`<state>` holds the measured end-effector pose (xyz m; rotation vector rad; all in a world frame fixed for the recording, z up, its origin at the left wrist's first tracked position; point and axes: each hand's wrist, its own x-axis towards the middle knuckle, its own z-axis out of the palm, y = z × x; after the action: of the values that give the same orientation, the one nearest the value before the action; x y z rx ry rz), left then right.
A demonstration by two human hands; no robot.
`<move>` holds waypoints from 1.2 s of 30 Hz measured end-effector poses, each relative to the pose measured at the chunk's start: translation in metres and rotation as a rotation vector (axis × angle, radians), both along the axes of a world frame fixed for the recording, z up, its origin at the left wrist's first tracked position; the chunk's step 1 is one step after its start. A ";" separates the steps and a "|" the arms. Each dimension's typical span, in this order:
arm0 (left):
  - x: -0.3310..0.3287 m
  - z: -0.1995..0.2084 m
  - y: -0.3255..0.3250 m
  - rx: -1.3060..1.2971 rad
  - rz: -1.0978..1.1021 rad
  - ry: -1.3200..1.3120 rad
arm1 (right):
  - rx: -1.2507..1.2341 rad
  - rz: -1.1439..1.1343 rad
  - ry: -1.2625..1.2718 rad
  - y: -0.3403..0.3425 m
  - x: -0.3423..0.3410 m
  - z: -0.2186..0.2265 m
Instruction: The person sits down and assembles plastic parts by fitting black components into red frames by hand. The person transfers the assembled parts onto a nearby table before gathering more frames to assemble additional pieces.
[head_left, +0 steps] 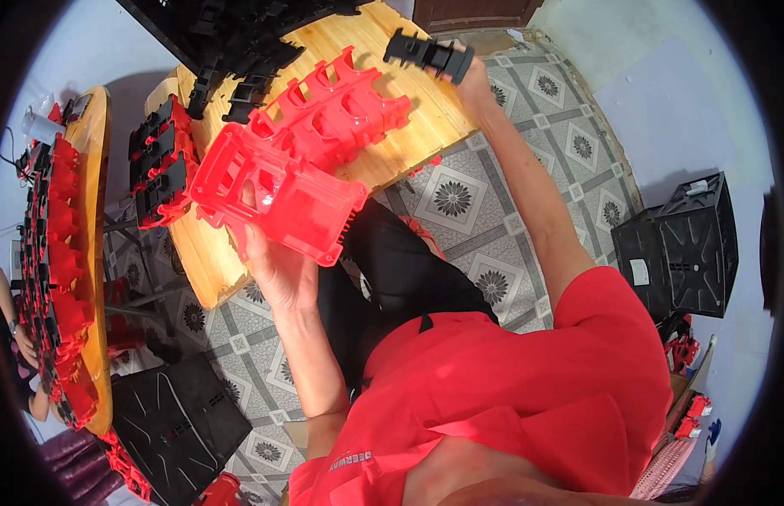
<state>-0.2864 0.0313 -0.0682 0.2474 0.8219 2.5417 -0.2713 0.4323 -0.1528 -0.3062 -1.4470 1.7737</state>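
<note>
My left hand (278, 274) is closed round the lower side of a red plastic housing (312, 207). The housing is tilted, with a rectangular opening toward its left end and a row of small teeth on its right edge. Out to the right, my right hand (474, 83) grips the end of a long black plastic insert (427, 56), held up near the table's right edge. Behind the held housing, several similar red housings (350, 114) lie in a row on the wooden table (210, 274).
Black plastic parts heap up in a dark bin (168, 34) at the table's back left. Red housings with black inserts (160, 164) sit at its left edge. Another table (101, 253) carries more; a co-worker's hand (25, 344) is beside it. Black crates (683, 253) stand on the right.
</note>
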 end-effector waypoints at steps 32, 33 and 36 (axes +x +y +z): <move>0.007 -0.008 -0.007 0.030 0.001 -0.013 | 0.994 -0.063 -0.231 -0.218 0.098 0.166; 0.008 -0.007 -0.007 0.031 0.002 -0.011 | 1.053 -0.080 -0.168 -0.235 0.095 0.163; 0.012 -0.002 -0.008 0.021 0.012 -0.013 | 1.134 -0.055 -0.120 -0.257 0.084 0.153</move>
<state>-0.2745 0.0236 -0.0701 0.2326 0.7946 2.5611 -0.1869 0.1756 0.0000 0.1520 -2.2330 0.6763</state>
